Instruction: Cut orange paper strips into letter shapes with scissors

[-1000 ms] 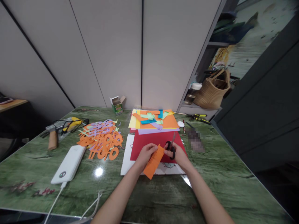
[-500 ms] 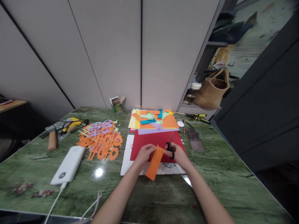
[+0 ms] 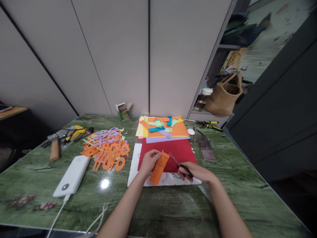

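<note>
Your right hand [image 3: 195, 172] is now gripping only the scissors [image 3: 185, 168], whereas half a second ago its fingers were also pinching the orange paper strip [image 3: 159, 169]; the blades, which were pointing up and away from you, are now slanting to the upper left, with their tips lying right by the strip's upper right corner, though you cannot tell whether they are touching it. Your left hand [image 3: 150, 162] is keeping its narrow pinch, thumb and fingers closing on the strip near its upper left corner and hiding a little of that edge. The strip is hanging in front of you over the red sheet [image 3: 178, 145] and the white sheet [image 3: 133, 165] beneath, its long axis running from the upper right, where a narrow folded band is showing, down to the lower left, its free end pointing toward you. Beyond it, paper scraps are lying on a stack of coloured paper [image 3: 185, 134]; to the left, orange and purple cut-outs [image 3: 111, 145] are piling up beside a white power bank [image 3: 73, 175], and to the right, a white round object [image 3: 191, 132] is resting on the green table [image 3: 173, 211].
</note>
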A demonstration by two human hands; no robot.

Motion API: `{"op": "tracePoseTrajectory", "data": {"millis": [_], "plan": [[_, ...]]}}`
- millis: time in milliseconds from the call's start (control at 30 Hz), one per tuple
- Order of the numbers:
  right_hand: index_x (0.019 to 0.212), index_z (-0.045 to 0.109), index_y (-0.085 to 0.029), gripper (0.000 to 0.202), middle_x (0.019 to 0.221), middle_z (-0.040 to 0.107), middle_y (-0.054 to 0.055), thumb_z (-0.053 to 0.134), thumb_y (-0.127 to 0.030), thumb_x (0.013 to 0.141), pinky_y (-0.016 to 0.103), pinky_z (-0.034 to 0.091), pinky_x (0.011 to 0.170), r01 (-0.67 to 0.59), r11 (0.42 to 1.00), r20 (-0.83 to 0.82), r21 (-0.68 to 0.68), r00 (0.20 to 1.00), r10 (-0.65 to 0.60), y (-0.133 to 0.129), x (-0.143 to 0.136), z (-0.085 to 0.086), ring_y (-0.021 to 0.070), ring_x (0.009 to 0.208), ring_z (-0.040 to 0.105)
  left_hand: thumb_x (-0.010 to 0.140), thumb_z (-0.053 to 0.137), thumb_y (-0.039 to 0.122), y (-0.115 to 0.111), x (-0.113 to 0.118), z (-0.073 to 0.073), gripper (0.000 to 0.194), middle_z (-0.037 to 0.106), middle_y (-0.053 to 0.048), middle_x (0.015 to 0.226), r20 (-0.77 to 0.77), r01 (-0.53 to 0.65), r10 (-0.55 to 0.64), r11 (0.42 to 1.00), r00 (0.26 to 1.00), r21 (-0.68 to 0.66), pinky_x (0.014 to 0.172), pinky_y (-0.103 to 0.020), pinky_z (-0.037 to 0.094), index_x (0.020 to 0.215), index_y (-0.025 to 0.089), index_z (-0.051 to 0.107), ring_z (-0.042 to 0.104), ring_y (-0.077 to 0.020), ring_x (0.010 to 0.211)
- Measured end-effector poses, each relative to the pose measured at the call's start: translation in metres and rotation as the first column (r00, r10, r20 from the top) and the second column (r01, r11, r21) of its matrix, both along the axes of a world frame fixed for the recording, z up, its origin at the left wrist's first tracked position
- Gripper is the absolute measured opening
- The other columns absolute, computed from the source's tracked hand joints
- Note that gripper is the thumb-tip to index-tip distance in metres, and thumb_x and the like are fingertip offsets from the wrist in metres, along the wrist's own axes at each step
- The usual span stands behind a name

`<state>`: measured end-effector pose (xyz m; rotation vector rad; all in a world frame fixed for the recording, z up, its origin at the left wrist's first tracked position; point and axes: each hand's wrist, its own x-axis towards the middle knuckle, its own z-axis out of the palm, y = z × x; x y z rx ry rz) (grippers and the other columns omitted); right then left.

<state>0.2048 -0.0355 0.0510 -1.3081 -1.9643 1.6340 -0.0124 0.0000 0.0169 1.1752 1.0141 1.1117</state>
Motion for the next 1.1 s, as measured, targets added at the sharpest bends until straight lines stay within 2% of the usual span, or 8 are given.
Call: {"op": "tracePoseTrajectory", "data": {"millis": [167, 300, 400, 533, 700, 933, 1000, 1100], "plan": [[0.075, 0.058, -0.013, 0.041, 0.063, 0.061, 0.003, 0.044, -0.052, 0.076, 0.018, 0.032, 0.039, -0.026, 0.999, 0.031, -0.018, 0.999, 0.026, -0.003, -0.001, 0.003, 0.0069, 0.040, 0.042, 0.066, 0.056, 0.034, -0.001, 0.001, 0.000, 0.019, 0.058, -0.002, 0.065, -0.015, -0.011, 0.010, 0.999, 1.000, -0.031, 0.052, -0.021, 0.037, 0.071, 0.015, 0.058, 0.051, -0.0124, 0.059], [0.073, 0.057, -0.013, 0.040, 0.062, 0.060, 0.003, 0.045, -0.050, 0.076, 0.018, 0.033, 0.039, 0.009, 1.000, 0.001, -0.026, 1.000, -0.008, -0.002, -0.001, 0.000, 0.0066, 0.040, 0.042, 0.067, 0.056, 0.033, 0.000, 0.000, 0.000, 0.018, 0.059, -0.002, 0.066, -0.063, -0.051, 0.053, 0.998, 0.997, 0.029, 0.054, -0.022, 0.037, 0.069, 0.016, 0.059, 0.052, -0.0127, 0.061], [0.072, 0.054, -0.013, 0.038, 0.063, 0.059, 0.003, 0.046, -0.050, 0.075, 0.018, 0.034, 0.040, 0.168, 0.986, -0.085, 0.000, 0.982, -0.167, 0.003, -0.008, -0.007, 0.0072, 0.041, 0.044, 0.067, 0.055, 0.033, -0.002, 0.004, -0.001, 0.017, 0.058, -0.001, 0.065, -0.075, -0.030, 0.034, 0.998, 0.997, 0.053, 0.057, -0.022, 0.037, 0.068, 0.016, 0.059, 0.052, -0.0127, 0.062], [0.075, 0.049, -0.016, 0.034, 0.064, 0.055, -0.001, 0.059, -0.047, 0.064, 0.019, 0.034, 0.038, 0.454, 0.890, -0.189, 0.040, 0.878, -0.440, 0.012, -0.023, -0.018, 0.0077, 0.042, 0.043, 0.068, 0.056, 0.033, -0.007, 0.016, -0.004, 0.018, 0.059, -0.002, 0.067, -0.014, 0.004, -0.004, 0.999, 1.000, 0.038, 0.061, -0.023, 0.038, 0.069, 0.016, 0.059, 0.053, -0.0136, 0.066], [0.069, 0.050, -0.016, 0.033, 0.060, 0.048, -0.004, 0.070, -0.037, 0.054, 0.020, 0.035, 0.047, 0.566, 0.815, -0.299, 0.128, 0.805, -0.512, 0.016, -0.033, -0.025, 0.0090, 0.052, 0.042, 0.066, 0.058, 0.036, -0.013, 0.023, -0.005, 0.021, 0.055, 0.000, 0.061, 0.122, 0.078, -0.057, 0.982, 0.991, -0.175, 0.053, -0.022, 0.035, 0.070, 0.015, 0.058, 0.049, -0.0106, 0.056], [0.071, 0.048, -0.018, 0.032, 0.059, 0.043, -0.004, 0.068, -0.038, 0.057, 0.020, 0.027, 0.046, 0.569, 0.821, -0.405, 0.032, 0.759, -0.510, 0.011, -0.035, -0.026, 0.0086, 0.051, 0.037, 0.065, 0.059, 0.032, -0.016, 0.021, 0.003, 0.019, 0.056, -0.001, 0.064, 0.450, 0.333, -0.162, 0.882, 0.878, -0.333, 0.055, -0.023, 0.037, 0.070, 0.013, 0.058, 0.047, -0.0098, 0.056], [0.070, 0.047, -0.018, 0.033, 0.058, 0.040, -0.005, 0.068, -0.039, 0.057, 0.020, 0.026, 0.045, 0.566, 0.824, -0.412, 0.012, 0.754, -0.512, 0.010, -0.037, -0.027, 0.0085, 0.050, 0.036, 0.064, 0.059, 0.032, -0.016, 0.022, 0.003, 0.019, 0.055, -0.001, 0.061, 0.485, 0.359, -0.145, 0.851, 0.863, -0.384, 0.054, -0.024, 0.037, 0.071, 0.014, 0.058, 0.046, -0.0100, 0.052], [0.070, 0.047, -0.018, 0.033, 0.059, 0.041, -0.004, 0.067, -0.040, 0.056, 0.020, 0.026, 0.046, 0.584, 0.811, -0.432, 0.031, 0.740, -0.516, 0.010, -0.040, -0.029, 0.0086, 0.051, 0.036, 0.064, 0.059, 0.031, -0.016, 0.024, 0.001, 0.018, 0.054, -0.001, 0.058, 0.484, 0.339, -0.118, 0.852, 0.867, -0.399, 0.051, -0.024, 0.035, 0.071, 0.014, 0.058, 0.046, -0.0099, 0.049]]}}
